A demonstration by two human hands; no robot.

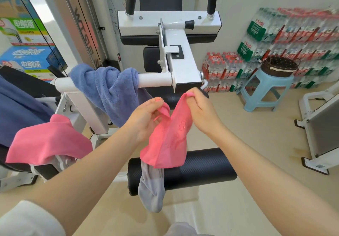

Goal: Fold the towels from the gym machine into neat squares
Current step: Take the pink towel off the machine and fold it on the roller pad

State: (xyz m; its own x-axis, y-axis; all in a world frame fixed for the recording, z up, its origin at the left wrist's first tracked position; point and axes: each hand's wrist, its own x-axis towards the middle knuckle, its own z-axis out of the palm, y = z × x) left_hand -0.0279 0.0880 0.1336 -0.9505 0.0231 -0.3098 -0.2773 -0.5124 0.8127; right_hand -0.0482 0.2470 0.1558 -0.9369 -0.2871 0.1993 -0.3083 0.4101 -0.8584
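Observation:
I hold a thin pink towel [170, 140] up in front of me with both hands. My left hand [146, 120] pinches one top edge, and my right hand [200, 111] grips the other top corner a little higher. The cloth hangs down bunched between them, over a black foam roller [207, 169] of the gym machine. A grey towel [152, 188] droops over that roller under the pink one. A blue towel [108, 91] is draped over the white bar [156, 80]. Another pink towel [47, 142] lies at the left on the machine.
The white machine frame [176, 52] rises straight ahead. A light blue stool [264, 91] carrying a dark basket [279, 67] stands at the right, before stacked packs of bottled water [293, 39]. Another white frame [319, 125] is at the far right, boxes [27, 56] at the left.

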